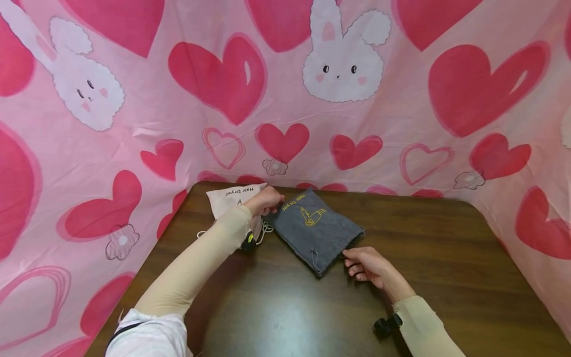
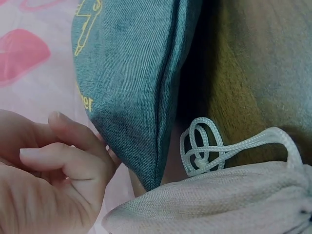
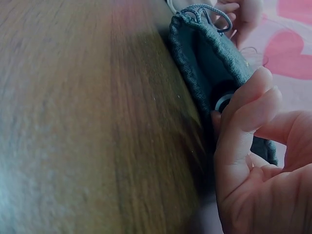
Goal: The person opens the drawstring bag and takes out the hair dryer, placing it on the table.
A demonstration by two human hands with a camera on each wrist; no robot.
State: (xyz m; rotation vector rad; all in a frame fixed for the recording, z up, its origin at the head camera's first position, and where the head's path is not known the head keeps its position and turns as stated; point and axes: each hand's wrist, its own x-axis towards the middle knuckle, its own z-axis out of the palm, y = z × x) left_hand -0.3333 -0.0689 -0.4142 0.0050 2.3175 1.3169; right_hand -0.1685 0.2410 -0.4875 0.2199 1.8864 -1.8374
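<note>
A dark grey drawstring bag (image 1: 308,223) lies on the table, with yellow "Hair Dryer" lettering and a yellow dryer drawing. My left hand (image 1: 266,199) pinches its far left corner, seen close up in the left wrist view. At the bag's near right end, the mouth gapes in the right wrist view. Just inside it shows a dark round-ended object (image 3: 225,100) with a silver ring; the remainder is hidden by the cloth. My right hand (image 1: 367,265) has its fingertips at this mouth, pinching the object's end.
A beige drawstring bag (image 1: 218,201), also lettered "Hair Dryer", lies beyond my left forearm, partly covered by it. Its white cord (image 2: 234,148) loops onto the brown wooden table (image 1: 276,307). Pink heart-and-rabbit cloth (image 1: 294,109) hangs around the table's back and sides.
</note>
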